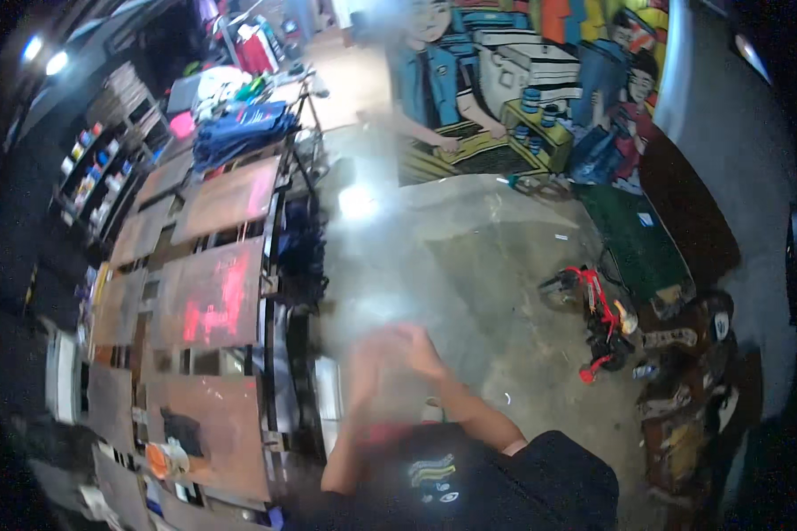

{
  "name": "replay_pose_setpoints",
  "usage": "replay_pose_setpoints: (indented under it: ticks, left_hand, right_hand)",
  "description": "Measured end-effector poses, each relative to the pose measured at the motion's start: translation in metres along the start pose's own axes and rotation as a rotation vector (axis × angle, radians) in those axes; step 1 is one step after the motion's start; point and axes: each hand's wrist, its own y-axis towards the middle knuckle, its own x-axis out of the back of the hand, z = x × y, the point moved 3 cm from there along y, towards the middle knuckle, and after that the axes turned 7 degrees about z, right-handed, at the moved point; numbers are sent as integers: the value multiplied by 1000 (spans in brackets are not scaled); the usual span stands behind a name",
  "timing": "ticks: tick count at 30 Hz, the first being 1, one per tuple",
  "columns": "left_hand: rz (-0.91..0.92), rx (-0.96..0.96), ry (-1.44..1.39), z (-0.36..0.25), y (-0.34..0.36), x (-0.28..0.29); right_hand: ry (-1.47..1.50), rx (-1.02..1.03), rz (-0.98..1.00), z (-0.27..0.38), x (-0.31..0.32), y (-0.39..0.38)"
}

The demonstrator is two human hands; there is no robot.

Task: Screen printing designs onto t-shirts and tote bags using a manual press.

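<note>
In the head view my left hand point(372, 354) and my right hand point(407, 345) are raised close together in front of my black shirt point(514, 482), above the concrete floor point(460, 274). A hazy blur covers both hands, mostly the left, so I cannot make out their fingers, whether they touch, or anything they hold. To their left stands a long rack of stained flat printing boards point(204, 283). An orange-and-white tub point(168, 460) and a dark cloth point(181, 429) lie on the nearest board.
Folded dark garments point(239, 133) lie at the rack's far end. A shelf of containers point(93, 173) stands at the far left. A painted mural point(514, 71) covers the back wall. A red scooter-like object point(598, 310), a green bench point(624, 234) and skateboards point(682, 372) are on the right.
</note>
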Motion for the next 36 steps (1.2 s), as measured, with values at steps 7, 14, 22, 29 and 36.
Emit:
replay_pose_setpoints:
  ticks: [7,14,22,29,36]
  left_hand:
    - [-44,54,-184,46,96,16]
    - [-8,56,-287,33,256,22]
    - [280,-133,-135,-27,449,65]
    - [330,28,-249,-41,530,82]
    - [36,-30,-67,-5,626,151]
  right_hand:
    - [127,-58,10,-62,31,91]
    - [-72,26,-56,-61,67,214]
    - [85,-33,-124,-17,86,372]
    - [75,-156,-76,-33,110,454]
    - [-234,-125,59,-79,135,585]
